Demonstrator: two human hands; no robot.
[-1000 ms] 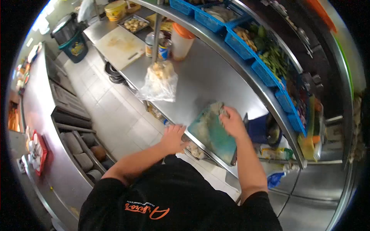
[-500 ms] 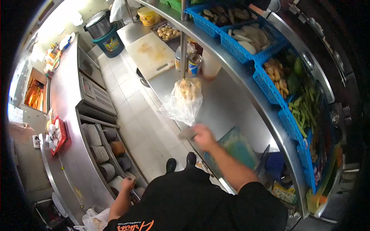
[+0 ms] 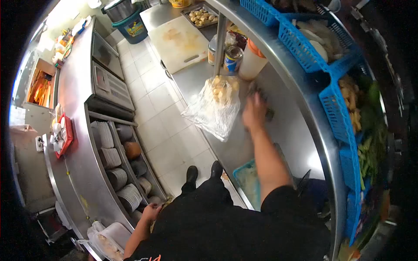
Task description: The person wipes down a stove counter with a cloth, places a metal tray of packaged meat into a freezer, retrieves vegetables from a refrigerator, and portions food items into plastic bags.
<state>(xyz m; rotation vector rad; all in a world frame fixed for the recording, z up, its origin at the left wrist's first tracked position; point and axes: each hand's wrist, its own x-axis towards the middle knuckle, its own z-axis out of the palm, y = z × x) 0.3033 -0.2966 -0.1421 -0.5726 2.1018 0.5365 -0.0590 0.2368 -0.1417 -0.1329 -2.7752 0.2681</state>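
My right hand [image 3: 254,112] is over the steel counter [image 3: 287,113], blurred by motion. A dark greyish thing, perhaps a cloth [image 3: 268,115], shows around its fingers. To its left lies a clear plastic bag [image 3: 217,115] with pale yellow pieces in it, beside the steel post [image 3: 220,43]. A label-wrapped can [image 3: 233,58] and a pale container with an orange top [image 3: 254,61] stand just beyond. My left hand [image 3: 151,212] hangs low by the plate shelf with its fingers curled; what they hold, if anything, is unclear.
A white cutting board [image 3: 183,43] and a tray of small round pale pieces [image 3: 202,16] lie farther along the counter. Blue vegetable baskets [image 3: 300,43] line the raised shelf at right. Stacked plates [image 3: 129,196] fill shelves at left. A teal-edged tub [image 3: 248,180] sits near my right arm.
My right hand has moved forward and right, from the counter's edge to past the plastic bag, with the greyish thing. The bag now lies more spread out. My view has shifted.
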